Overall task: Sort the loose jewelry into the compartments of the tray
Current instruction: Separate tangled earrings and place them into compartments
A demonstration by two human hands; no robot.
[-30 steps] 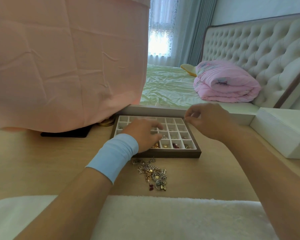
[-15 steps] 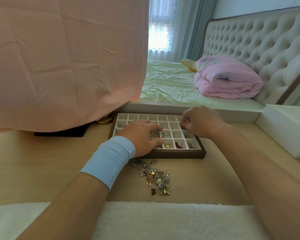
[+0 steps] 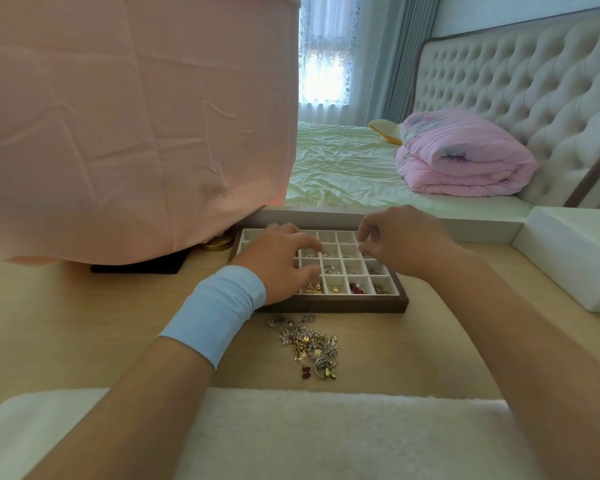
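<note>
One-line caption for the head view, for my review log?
Left hand and right hand over the wooden tray; loose jewelry piled on the desk before it.

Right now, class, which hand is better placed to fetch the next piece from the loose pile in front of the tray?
Left, probably. The left hand rests open on the tray, just behind the pile; the right hand is curled over the far compartments.

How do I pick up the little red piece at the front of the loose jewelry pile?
Pinch the small dark red jewelry piece across its sides from above, approaching from the near left. It lies flat on the pale wooden table; the tangled silver and gold pile crowds its right.
</note>
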